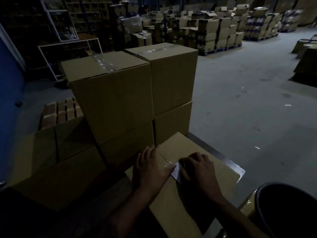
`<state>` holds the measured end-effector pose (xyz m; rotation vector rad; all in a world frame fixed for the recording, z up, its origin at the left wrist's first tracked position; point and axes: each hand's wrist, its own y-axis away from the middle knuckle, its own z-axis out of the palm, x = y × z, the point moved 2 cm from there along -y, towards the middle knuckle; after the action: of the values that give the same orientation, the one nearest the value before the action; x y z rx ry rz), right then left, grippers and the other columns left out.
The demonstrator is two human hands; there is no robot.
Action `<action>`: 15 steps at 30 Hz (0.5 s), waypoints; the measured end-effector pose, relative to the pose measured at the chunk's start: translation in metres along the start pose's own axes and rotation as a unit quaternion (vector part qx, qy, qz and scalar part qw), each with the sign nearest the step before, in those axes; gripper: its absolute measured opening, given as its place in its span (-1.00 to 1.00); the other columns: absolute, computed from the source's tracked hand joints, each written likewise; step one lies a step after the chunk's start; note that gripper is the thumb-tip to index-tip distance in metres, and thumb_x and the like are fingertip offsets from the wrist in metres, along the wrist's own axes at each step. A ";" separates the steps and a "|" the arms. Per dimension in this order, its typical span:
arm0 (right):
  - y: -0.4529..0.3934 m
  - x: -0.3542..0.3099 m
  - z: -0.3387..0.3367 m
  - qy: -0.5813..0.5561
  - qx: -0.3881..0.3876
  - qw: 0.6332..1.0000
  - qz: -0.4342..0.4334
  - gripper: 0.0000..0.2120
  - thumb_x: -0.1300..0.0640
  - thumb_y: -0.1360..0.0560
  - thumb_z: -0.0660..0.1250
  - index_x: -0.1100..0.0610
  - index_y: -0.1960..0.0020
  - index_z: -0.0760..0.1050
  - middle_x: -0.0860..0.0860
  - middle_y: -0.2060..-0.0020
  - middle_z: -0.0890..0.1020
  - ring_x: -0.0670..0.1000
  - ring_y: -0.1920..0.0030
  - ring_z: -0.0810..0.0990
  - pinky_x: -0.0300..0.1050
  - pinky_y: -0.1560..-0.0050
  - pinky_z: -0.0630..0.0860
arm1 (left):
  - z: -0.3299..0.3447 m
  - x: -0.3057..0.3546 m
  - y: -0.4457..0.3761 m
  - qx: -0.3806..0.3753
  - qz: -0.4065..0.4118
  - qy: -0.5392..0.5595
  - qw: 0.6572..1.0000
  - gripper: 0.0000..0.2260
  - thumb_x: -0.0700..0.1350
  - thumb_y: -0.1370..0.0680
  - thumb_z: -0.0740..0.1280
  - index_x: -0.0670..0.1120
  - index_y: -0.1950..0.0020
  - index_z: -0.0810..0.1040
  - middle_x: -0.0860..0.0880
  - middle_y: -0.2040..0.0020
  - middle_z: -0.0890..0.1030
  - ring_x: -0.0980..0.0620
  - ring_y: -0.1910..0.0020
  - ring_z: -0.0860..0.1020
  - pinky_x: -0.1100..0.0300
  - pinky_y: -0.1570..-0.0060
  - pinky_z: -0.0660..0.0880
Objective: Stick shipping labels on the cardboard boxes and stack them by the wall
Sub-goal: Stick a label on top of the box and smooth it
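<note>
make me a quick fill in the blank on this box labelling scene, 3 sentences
1. Both hands press a white ____ onto the top of the nearest cardboard box.
2. The left hand and the right hand rest on the ____ box.
3. Beyond it, taped boxes stand stacked ____ high.

Missing words: label; same; two

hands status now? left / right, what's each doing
Left hand: open, fingers flat, pressing on the top of the cardboard box beside the label.
Right hand: fingers curled onto the white label; a pinch cannot be told.
</note>
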<state>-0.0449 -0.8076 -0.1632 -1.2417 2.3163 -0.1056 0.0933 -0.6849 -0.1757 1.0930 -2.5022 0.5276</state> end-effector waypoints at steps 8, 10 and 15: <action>0.022 0.010 0.001 0.008 -0.015 1.000 -0.015 -0.81 -0.15 -0.43 0.30 -0.11 0.04 0.59 -0.15 0.11 0.49 -0.03 0.05 0.44 -0.12 0.08 0.39 | 0.002 0.000 -0.005 0.008 0.011 -0.064 0.998 -0.03 0.63 -0.36 -0.07 0.07 -0.60 0.29 0.05 -0.60 0.32 0.04 -0.56 0.29 0.02 -0.57 0.11; 0.032 0.010 -0.001 0.032 -0.011 0.999 0.001 -0.85 -0.12 -0.37 0.40 -0.13 0.09 0.56 -0.18 0.12 0.48 -0.05 0.07 0.44 -0.12 0.11 0.41 | 0.002 -0.001 -0.005 0.007 0.006 -0.066 0.998 -0.06 0.62 -0.38 -0.04 0.07 -0.60 0.29 0.06 -0.60 0.33 0.05 -0.56 0.29 0.02 -0.57 0.12; 0.061 0.010 -0.008 0.054 0.096 0.990 0.091 -0.90 -0.13 -0.40 0.37 -0.17 0.11 0.60 -0.21 0.09 0.54 -0.02 -0.03 0.47 -0.02 0.01 0.31 | 0.001 -0.001 -0.004 0.005 0.004 -0.078 0.997 -0.09 0.62 -0.41 -0.01 0.11 -0.60 0.26 0.08 -0.61 0.30 0.07 -0.57 0.26 -0.02 -0.59 0.10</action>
<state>-0.0996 -0.7817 -0.1787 -0.9471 2.4347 -0.3321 0.0967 -0.6872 -0.1758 1.1707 -2.6403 0.4730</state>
